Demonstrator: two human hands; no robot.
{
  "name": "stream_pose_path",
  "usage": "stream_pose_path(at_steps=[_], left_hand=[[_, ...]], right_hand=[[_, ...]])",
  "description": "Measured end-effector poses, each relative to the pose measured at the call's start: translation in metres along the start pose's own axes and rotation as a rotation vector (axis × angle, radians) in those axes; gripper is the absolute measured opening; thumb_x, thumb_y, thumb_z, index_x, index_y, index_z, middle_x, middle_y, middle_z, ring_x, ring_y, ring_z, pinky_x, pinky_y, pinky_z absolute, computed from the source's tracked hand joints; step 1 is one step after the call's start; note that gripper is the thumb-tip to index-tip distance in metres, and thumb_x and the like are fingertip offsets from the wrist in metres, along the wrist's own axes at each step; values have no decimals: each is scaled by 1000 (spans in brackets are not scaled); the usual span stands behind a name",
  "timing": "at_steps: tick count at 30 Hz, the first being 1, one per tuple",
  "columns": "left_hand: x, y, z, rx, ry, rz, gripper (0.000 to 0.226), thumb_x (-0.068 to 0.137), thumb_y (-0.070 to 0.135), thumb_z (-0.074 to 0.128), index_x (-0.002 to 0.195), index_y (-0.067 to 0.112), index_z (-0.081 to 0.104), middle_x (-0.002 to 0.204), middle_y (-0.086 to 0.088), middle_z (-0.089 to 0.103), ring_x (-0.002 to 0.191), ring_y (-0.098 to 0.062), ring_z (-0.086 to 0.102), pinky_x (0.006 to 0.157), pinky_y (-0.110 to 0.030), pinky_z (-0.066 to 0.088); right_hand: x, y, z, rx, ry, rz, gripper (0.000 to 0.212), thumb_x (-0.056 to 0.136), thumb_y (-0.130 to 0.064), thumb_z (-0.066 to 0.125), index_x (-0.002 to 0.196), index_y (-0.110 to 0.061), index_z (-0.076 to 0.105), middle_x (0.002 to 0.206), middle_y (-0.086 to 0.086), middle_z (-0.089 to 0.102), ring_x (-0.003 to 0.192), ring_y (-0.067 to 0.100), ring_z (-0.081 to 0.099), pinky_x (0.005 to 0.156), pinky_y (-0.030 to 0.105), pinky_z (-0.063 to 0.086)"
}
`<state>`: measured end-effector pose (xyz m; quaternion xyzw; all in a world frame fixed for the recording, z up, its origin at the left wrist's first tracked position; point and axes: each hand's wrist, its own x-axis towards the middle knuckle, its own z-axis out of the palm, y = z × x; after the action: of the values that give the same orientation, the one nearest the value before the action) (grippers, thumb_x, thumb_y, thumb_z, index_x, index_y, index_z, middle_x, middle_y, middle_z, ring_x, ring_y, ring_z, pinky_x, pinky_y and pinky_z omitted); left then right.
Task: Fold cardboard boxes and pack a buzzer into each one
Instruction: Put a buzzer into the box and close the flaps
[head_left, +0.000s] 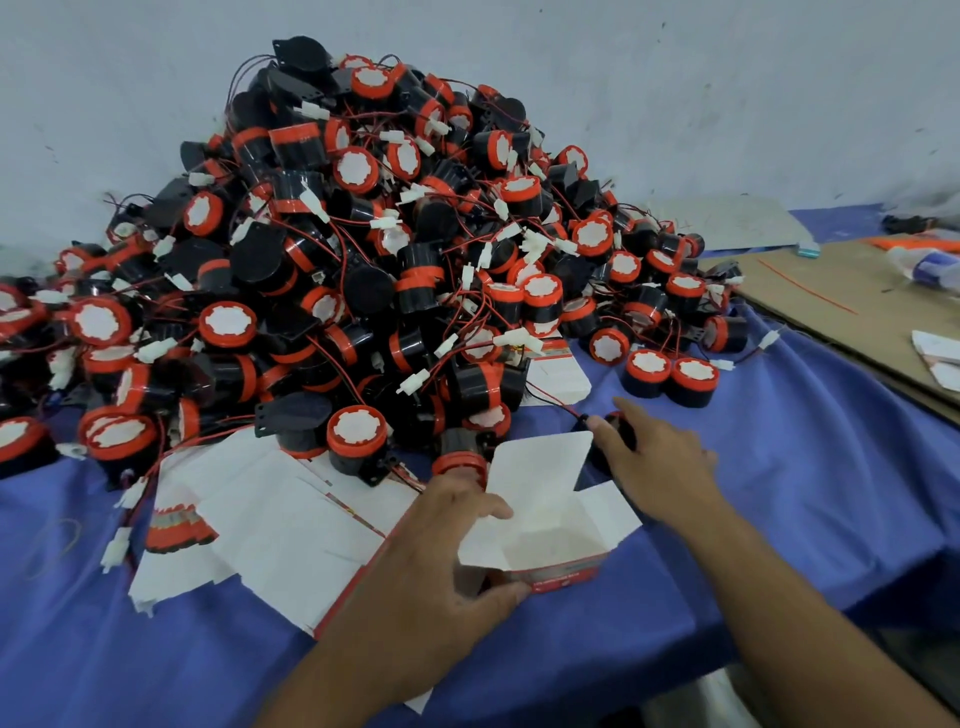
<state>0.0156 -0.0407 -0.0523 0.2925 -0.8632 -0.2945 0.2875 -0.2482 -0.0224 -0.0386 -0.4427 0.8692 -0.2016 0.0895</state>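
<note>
A small white and red cardboard box stands on the blue cloth with its top flaps open and its inside showing nothing. My left hand grips its near left corner. My right hand reaches past the box and closes on a black buzzer with a red wire, lying just beyond the box's lid flap. A big heap of black and red buzzers with white connectors rises behind. Flat unfolded box blanks lie fanned out to the left of the box.
Blue cloth covers the table, whose front edge drops off at lower right. A brown cardboard sheet lies at the right with a bottle and white blanks on it. A white wall stands behind the heap.
</note>
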Motion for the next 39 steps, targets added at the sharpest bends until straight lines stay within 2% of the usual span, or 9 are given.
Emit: stream_pose_path(at_steps=[5,10,14,19,23,26,29,32,39], left_hand=[[2,-8,6,-5,-21,-54,52,81,53,70,124,52,42,134,39,32,130,7,36,97,-12,43],[2,-10,5,-4,-24,-32,56,78,54,68,128,48,44,135,39,36,130,9,37,102,-13,39],[3,-10,6,-1,-33,-62,57,78,56,68,124,60,34,132,51,26,126,18,32,94,-5,41],[4,-9,8,-9,-49,-114,57,83,56,69,120,67,27,127,59,17,120,7,47,91,-2,36],[6,-11,10,-10,1,-95,58,76,59,65,123,61,31,132,46,30,122,3,47,101,-21,46],[8,-10,8,-26,53,-31,58,77,57,66,122,69,33,130,43,40,121,12,45,96,-15,45],[9,-11,8,-102,54,-57,56,77,53,70,124,62,40,127,33,51,118,1,54,94,-27,51],[8,-15,5,-83,70,-91,58,72,57,70,121,64,39,123,35,49,109,5,57,86,-16,49],[6,-18,-1,5,19,-56,42,74,59,65,113,53,51,126,35,44,117,7,48,89,-8,41]], right_hand=[[1,-4,-7,138,-47,-73,49,98,-58,51,137,-29,51,126,2,67,119,31,57,102,45,41],[-6,9,-12,-42,-56,-168,24,100,-40,56,114,-23,47,100,-3,65,98,26,60,78,37,42],[-10,19,-34,425,254,-158,32,94,-19,66,106,-34,40,86,-7,60,68,11,57,56,30,43],[-42,2,-57,898,280,-389,55,89,-8,73,123,-50,59,106,-21,67,88,15,73,62,23,59],[-69,-13,-46,858,80,-667,57,86,-10,76,129,-43,62,113,-9,70,90,9,70,69,14,54],[-74,-14,-31,667,53,-759,60,81,-8,81,133,-31,63,140,-6,60,123,11,61,90,23,57],[-75,-10,-26,492,15,-778,55,86,-34,76,139,-35,59,157,-9,43,132,4,53,96,30,57],[-74,-8,-23,348,5,-860,38,95,-37,64,133,-34,65,163,-9,32,134,0,49,104,15,45],[-73,-15,-6,320,141,-637,34,80,-23,85,107,-22,65,129,-12,45,103,12,62,84,29,59]])
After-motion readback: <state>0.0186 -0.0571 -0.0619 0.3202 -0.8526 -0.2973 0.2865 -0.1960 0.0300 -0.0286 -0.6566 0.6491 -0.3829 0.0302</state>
